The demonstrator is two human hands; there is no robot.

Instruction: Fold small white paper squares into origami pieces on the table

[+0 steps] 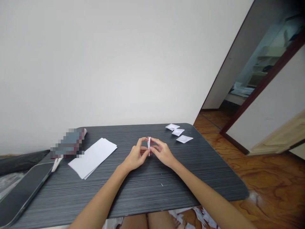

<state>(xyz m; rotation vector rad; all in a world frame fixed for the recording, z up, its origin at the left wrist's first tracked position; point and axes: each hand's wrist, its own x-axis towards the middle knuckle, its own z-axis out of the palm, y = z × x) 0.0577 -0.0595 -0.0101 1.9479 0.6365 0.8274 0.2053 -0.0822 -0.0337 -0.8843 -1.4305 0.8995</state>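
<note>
Between my two hands, over the middle of the dark table, a small folded white paper (149, 143) stands on edge, seen nearly side-on. My left hand (137, 155) pinches it from the left with thumb and fingers. From the right, my right hand (162, 152) grips the same paper, its thumb and index finger against it. The far fingers of both hands are partly hidden behind the paper. Three diamond-shaped folded papers lie at the back right: one (172, 127) farthest, one (178, 132) just in front of it, and one (184, 139) nearest.
White paper sheets (94, 157) lie stacked on the left of the table (143, 197). Behind them is a partly blurred-out book-like object (69, 143). A dark flat board (26, 194) is at the left edge. Paper scraps (202, 218) lie below the front edge.
</note>
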